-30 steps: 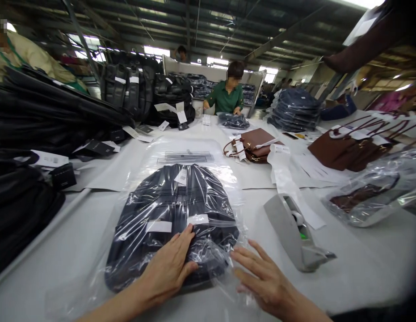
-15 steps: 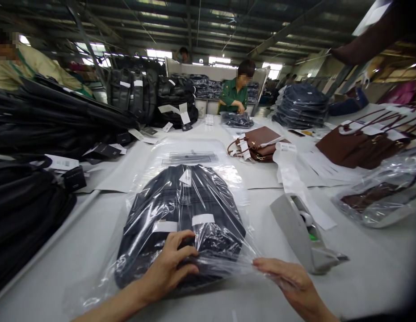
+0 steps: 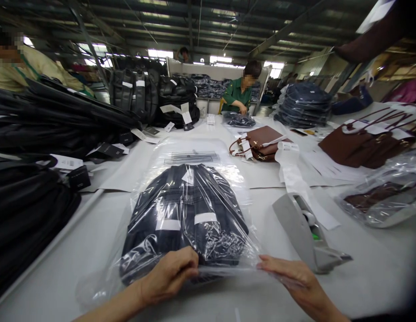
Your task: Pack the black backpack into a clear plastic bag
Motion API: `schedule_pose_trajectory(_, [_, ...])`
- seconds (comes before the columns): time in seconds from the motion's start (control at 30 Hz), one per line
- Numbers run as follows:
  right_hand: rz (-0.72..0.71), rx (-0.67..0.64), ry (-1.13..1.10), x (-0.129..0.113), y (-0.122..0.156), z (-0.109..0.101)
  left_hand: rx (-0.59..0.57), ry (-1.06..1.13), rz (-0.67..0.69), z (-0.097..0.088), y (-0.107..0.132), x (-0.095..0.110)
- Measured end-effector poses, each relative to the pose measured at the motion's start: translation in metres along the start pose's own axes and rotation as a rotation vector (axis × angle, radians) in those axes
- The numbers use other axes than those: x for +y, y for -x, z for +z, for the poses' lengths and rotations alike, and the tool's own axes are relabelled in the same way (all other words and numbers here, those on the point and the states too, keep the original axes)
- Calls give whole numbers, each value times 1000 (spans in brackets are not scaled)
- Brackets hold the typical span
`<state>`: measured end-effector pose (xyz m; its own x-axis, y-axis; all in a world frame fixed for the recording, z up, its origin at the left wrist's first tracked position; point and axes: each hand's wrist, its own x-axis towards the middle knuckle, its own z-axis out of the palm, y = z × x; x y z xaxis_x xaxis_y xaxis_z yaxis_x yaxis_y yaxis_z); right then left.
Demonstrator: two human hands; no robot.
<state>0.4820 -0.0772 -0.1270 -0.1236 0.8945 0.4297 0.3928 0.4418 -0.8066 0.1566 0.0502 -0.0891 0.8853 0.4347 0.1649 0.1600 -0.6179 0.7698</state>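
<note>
A dark backpack (image 3: 191, 197) lies flat inside a clear plastic bag (image 3: 224, 156), its two straps crossed by white paper bands. My left hand (image 3: 172, 273) is closed on the bag's near edge, in front of the backpack's lower end. To the right, my right hand (image 3: 290, 275) pinches the same edge at its corner. Between the two hands the plastic is drawn out in a nearly straight line. Right of the bag stands a grey tape dispenser (image 3: 296, 228), apart from my right hand.
Black bags (image 3: 33, 197) with tags are piled at the left. A brown handbag (image 3: 266, 138) and a white label strip (image 3: 291, 170) lie beyond the dispenser. More brown handbags (image 3: 365, 143) stand at right. A co-worker in green (image 3: 239, 94) works across the table.
My left hand has closed from spread fingers over the backpack to a grip on the plastic edge. The edge is now straighter. My right hand keeps its pinch.
</note>
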Motion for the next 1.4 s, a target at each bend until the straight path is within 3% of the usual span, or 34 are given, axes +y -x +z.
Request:
schedule_pose_trajectory(0.17, [303, 52, -148, 0, -4, 8, 33, 77, -44, 0, -5, -1])
schedule_pose_trajectory(0.27, [413, 89, -256, -2, -12, 15, 43, 94, -56, -3, -7, -2])
schedule_pose_trajectory(0.5, [625, 253, -364, 1, -32, 33, 155, 8, -360, -1, -14, 2])
schedule_pose_trajectory(0.7, [774, 333, -409, 24, -40, 51, 136, 92, -541, 6, -26, 0])
schedule_pose_trajectory(0.87, [808, 398, -387, 38, -44, 63, 158, -8, -500, 11, -25, -7])
schedule_pose_trajectory(1.0, [795, 421, -373, 36, -46, 66, 153, 19, -481, 10, -24, -9])
schedule_pose_trajectory(1.2, [806, 410, -370, 31, -48, 64, 113, 138, -584, 9, -25, -9])
schedule_pose_trajectory(1.4, [875, 373, -498, 38, -48, 64, 185, 92, -570, 13, -31, -7])
